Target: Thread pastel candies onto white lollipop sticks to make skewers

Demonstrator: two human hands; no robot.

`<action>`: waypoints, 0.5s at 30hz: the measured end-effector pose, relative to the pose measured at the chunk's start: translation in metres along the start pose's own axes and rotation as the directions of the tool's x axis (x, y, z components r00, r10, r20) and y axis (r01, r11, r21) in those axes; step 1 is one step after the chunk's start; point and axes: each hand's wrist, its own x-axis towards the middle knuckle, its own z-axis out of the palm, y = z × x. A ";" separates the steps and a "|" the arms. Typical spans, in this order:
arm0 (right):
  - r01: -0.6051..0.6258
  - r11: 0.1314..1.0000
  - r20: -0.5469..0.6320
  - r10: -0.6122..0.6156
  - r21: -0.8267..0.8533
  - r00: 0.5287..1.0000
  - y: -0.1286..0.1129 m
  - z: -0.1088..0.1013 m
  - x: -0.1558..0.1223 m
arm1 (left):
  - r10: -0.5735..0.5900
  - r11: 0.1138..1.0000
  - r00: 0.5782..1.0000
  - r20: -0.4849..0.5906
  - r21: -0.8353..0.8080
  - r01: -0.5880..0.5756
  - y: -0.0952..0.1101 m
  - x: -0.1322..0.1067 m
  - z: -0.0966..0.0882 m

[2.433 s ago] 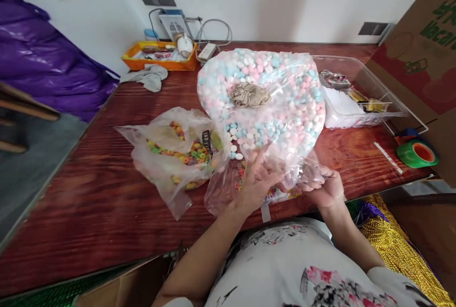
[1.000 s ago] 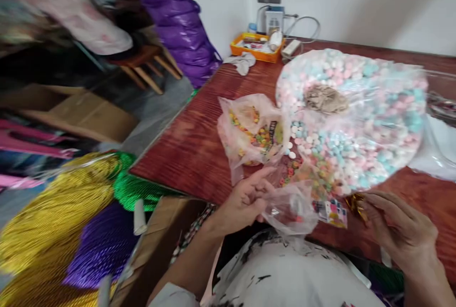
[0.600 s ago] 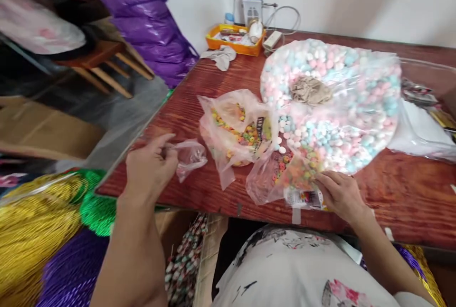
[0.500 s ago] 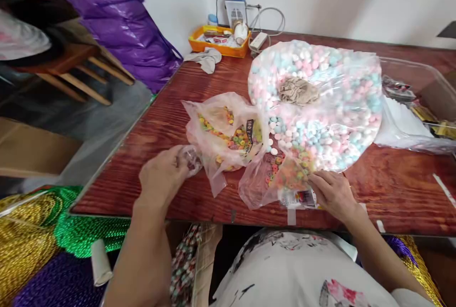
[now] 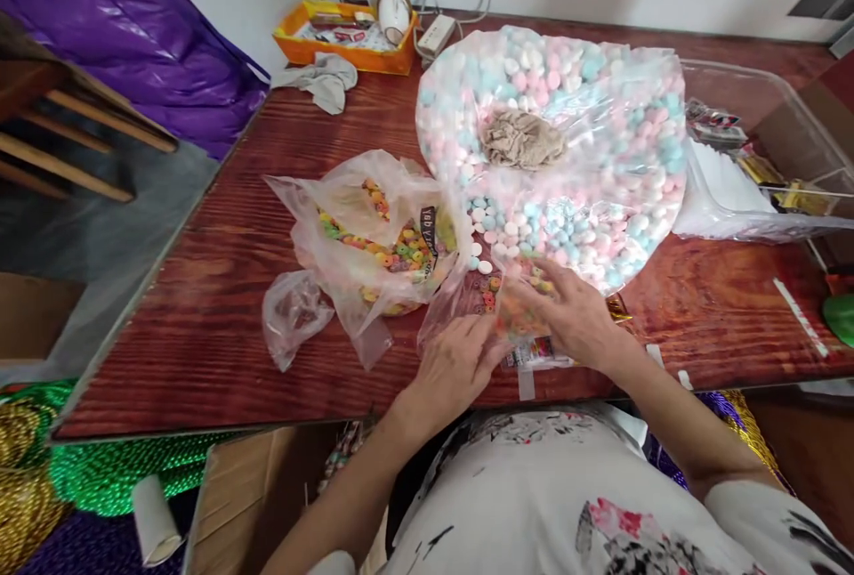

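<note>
A small clear plastic bag (image 5: pixel 442 323) of small coloured rings lies near the front edge of the table. My left hand (image 5: pixel 454 370) holds its near left side, fingertips together. From the right, my right hand (image 5: pixel 577 317) grips the same bag, thumb and fingers over the rings. A larger open plastic bag (image 5: pixel 320 246) of similar rings, with a black printed label, stands to the left. Beside it rests a crumpled clear plastic bag (image 5: pixel 294 312), which no hand touches. A printed packet (image 5: pixel 537 351) shows partly under the held bag.
Behind my hands is a big clear bag (image 5: pixel 617 166) of pastel sweets, with crumpled brown paper (image 5: pixel 522 139) on top. A clear plastic bin (image 5: pixel 767 81) stands at the right. An orange tray (image 5: pixel 380 59) and a grey cloth (image 5: pixel 326 81) are at the back left.
My left hand has let go of the crumpled clear bag and moved right to the bag of rings. My right hand has shifted up over that bag. The view has turned slightly.
</note>
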 end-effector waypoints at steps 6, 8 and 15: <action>0.090 0.988 0.219 -0.061 -0.128 0.974 0.018 0.001 0.011 | 0.272 0.950 0.962 -0.019 -0.154 -0.272 0.013 0.018 0.055; 0.002 0.989 0.240 0.033 -0.145 0.970 0.033 -0.005 -0.005 | 0.334 0.939 0.942 0.018 -0.095 -0.331 0.016 0.018 0.061; 0.093 0.995 0.036 -0.094 0.023 0.995 0.019 -0.022 -0.017 | 0.479 0.877 0.877 -0.043 0.055 -0.477 0.021 0.026 0.072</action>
